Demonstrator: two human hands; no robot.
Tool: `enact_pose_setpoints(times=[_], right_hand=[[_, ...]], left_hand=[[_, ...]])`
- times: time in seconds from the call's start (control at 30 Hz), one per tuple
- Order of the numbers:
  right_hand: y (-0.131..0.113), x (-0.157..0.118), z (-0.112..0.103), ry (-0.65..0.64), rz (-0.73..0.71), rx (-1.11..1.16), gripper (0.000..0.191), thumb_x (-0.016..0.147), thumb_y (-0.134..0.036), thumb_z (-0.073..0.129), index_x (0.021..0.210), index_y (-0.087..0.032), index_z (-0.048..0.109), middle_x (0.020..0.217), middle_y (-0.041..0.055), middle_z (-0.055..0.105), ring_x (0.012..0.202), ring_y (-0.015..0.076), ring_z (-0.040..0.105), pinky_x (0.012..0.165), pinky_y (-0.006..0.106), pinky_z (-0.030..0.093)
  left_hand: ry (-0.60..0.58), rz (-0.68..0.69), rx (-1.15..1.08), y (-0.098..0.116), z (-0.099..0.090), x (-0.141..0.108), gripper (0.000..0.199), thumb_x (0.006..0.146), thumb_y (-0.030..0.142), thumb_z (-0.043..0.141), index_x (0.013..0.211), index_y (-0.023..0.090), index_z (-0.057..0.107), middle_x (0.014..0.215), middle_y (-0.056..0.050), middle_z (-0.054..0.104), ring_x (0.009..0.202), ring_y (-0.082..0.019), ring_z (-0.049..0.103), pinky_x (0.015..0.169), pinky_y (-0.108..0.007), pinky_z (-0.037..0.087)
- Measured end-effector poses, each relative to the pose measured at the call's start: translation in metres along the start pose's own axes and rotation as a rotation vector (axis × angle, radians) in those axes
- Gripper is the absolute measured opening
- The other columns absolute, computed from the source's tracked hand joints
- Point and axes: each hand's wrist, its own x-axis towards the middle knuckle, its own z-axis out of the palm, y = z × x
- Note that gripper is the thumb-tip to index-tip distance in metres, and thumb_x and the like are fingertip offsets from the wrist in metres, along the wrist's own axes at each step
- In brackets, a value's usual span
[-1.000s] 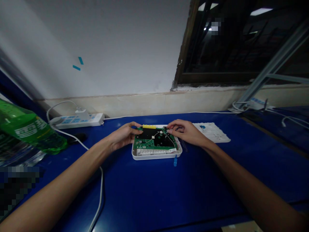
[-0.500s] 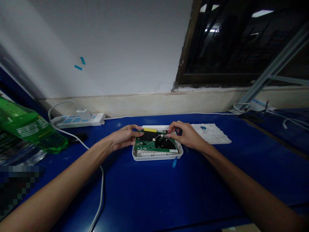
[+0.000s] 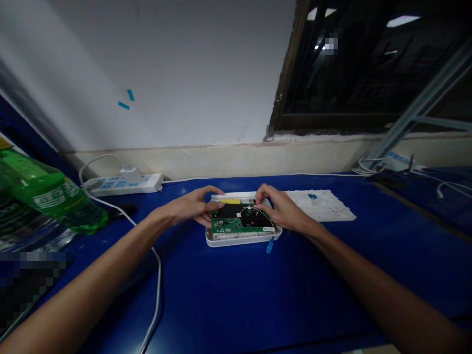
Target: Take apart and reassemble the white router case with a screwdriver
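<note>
A green circuit board (image 3: 228,226) with a black covering, a yellow part along its back edge and a thin pale wire lies tilted in a white plastic housing (image 3: 236,242). My left hand (image 3: 193,206) grips the board's left end, thumb on top and fingers beneath, partly hidden. At the back right corner, my right hand (image 3: 280,209) has thumb and forefinger closed on the board's edge; whether a small part is also between the fingertips cannot be made out. A blue tab (image 3: 270,245) hangs from the housing's front right.
A white plastic cover (image 3: 328,205) lies to the right on the blue table (image 3: 236,295). At the left are a green bottle (image 3: 55,191), a power strip (image 3: 147,183) and a white cable (image 3: 159,280). The wall and window stand behind.
The view has shifted slightly, moving everything a little right in the picture. My left forefinger has lifted a bit at the back edge. Both hands stay at the board.
</note>
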Motion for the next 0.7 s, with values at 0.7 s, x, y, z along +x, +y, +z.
enact_pose_setpoints(times=[0.7], right_hand=[[-0.001,0.003,0.004,0.017,0.001,-0.068,0.014,0.086,-0.015,0.052,0.087,-0.026,0.043,0.088,0.0032,0.059,0.085,0.0218,0.057,0.073,0.037,0.042]], left_hand=[[-0.007,0.576,0.755,0.008,-0.011,-0.015,0.086,0.061,0.039,0.089,0.138,0.025,0.054,0.127,-0.012,0.064,0.11,-0.033,0.063,0.094,-0.043,0.05]])
